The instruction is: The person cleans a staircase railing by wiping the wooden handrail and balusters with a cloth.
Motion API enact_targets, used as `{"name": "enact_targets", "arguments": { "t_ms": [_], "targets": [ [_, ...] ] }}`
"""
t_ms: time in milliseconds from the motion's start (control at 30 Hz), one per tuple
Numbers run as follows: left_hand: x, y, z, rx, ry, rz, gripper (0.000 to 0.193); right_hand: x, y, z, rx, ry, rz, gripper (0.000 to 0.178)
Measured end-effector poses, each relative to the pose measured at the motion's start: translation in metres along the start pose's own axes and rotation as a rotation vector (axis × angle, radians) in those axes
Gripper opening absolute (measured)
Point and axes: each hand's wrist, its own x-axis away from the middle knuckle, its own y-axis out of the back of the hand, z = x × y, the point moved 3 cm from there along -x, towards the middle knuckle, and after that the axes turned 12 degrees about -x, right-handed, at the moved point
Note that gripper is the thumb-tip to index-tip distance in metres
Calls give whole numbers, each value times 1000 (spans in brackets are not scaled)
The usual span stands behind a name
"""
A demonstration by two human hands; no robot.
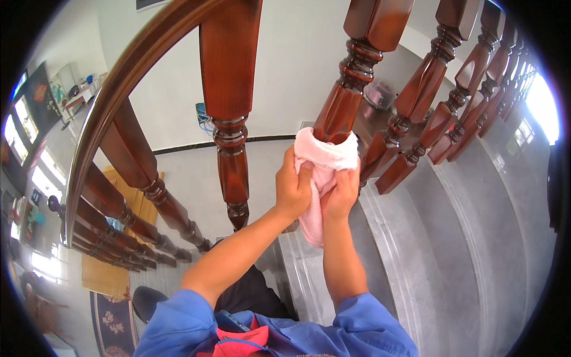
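A pink cloth (324, 156) is wrapped around the lower part of a glossy dark-red wooden baluster (339, 110). My left hand (292, 185) grips the cloth from the left side, its thumb pressed against the front. On the right side my right hand (342, 191) holds the same cloth, fingers curled round it. A loose end of the cloth hangs down between my wrists. The baluster's foot is hidden behind the cloth and my hands.
Another baluster (229, 119) stands to the left, under a curved handrail (119, 77). More balusters (410, 101) run up the right side beside grey stone steps (404, 238). A patterned rug (113, 324) lies at the lower left, near my dark shoe (148, 302).
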Motion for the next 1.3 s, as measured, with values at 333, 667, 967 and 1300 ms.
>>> {"name": "enact_targets", "arguments": {
  "t_ms": [333, 667, 967, 1300],
  "targets": [
    [-118, -10, -138, 56, -336, -94, 55, -138, -96, 65, 283, 75, 68, 39],
    [-183, -7, -228, 81, -451, -289, 58, -224, -189, 121, 162, 181, 486, 42],
    [-68, -4, -43, -198, -341, -30, 71, -84, -31, 14, 276, 65, 222, 51],
    [56, 17, 42, -238, -9, 100, 67, 59, 50, -18, 599, 0, -75, 39]
  ]
}}
